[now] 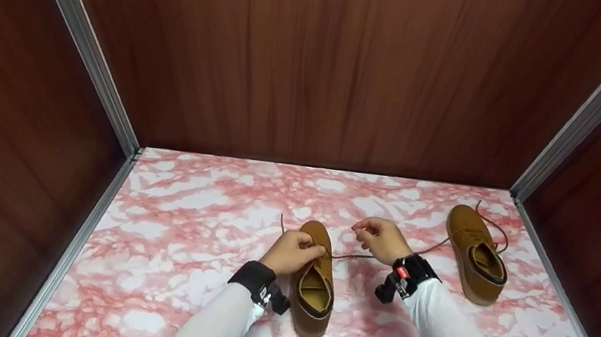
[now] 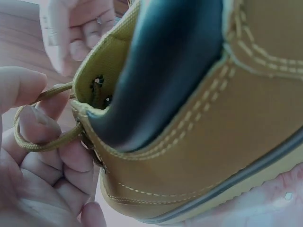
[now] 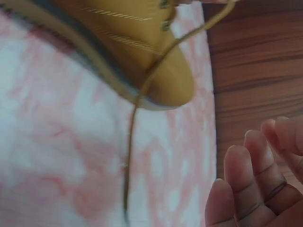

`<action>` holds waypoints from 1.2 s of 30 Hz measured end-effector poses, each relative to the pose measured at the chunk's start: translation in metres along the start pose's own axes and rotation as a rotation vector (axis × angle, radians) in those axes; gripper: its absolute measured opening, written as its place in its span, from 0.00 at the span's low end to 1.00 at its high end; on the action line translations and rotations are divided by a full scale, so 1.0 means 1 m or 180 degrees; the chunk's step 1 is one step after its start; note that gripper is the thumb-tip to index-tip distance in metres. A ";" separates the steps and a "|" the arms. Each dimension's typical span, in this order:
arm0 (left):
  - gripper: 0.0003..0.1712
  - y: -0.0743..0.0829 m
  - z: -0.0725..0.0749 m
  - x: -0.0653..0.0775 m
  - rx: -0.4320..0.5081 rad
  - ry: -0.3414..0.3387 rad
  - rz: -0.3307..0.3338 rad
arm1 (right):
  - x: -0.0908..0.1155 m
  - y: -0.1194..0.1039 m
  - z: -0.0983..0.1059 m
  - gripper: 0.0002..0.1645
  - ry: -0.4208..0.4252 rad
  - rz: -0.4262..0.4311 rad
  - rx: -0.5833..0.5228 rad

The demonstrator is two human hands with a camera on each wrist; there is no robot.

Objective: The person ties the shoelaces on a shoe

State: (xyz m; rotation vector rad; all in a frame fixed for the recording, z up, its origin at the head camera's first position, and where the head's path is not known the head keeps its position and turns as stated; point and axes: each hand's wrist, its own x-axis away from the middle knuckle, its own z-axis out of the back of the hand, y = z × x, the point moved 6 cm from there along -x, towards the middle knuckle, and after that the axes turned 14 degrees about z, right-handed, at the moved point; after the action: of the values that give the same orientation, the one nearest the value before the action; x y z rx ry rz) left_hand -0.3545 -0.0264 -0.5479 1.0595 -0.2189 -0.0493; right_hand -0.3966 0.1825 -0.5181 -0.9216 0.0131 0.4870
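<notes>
Brown shoe (image 1: 315, 294) sits on pink & white bench (image 1: 168, 268). L hand (image 1: 289, 252) pinches its lace (image 2: 58, 142); R hand (image 1: 383, 240) is loose, fingers bent, nr shoe. 2nd shoe (image 1: 473, 249) is on far R.

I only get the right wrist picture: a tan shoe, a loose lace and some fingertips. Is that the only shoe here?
Observer: No, the head view shows a second shoe standing to the right of the right hand.
Visitor: Oh! And what is the left hand up to?
Observer: In the left wrist view it holds the first shoe's lace, which bends into a loop at its fingers.
Visitor: Does that other shoe have a string too?
Observer: Yes, the head view shows a cord curving out on its right side.
</notes>
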 end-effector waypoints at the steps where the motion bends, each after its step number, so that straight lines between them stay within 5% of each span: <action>1: 0.23 0.001 0.000 0.000 0.0016 -0.0010 0.0005 | 0.002 0.002 -0.002 0.08 -0.0038 0.0012 0.0032; 10: 0.19 -0.005 -0.001 -0.003 0.0178 -0.0068 0.0197 | 0.013 0.006 -0.032 0.08 -0.0495 0.0308 0.0585; 17: 0.18 -0.005 -0.002 -0.004 0.0237 -0.0078 0.0155 | 0.017 0.015 -0.052 0.18 -0.0792 0.0482 0.1090; 27: 0.20 -0.001 -0.003 -0.003 0.0221 -0.0053 0.0155 | 0.023 0.025 -0.063 0.08 -0.0686 0.0651 0.1236; 36: 0.20 0.000 0.000 -0.002 0.0454 0.0037 0.0169 | 0.022 0.018 -0.046 0.03 -0.0607 0.0565 0.1266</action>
State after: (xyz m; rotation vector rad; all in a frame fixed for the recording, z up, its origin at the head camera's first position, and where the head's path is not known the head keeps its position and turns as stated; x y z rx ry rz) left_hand -0.3569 -0.0256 -0.5481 1.1953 -0.2426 0.0206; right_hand -0.3752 0.1651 -0.5653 -0.4835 0.0181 0.7065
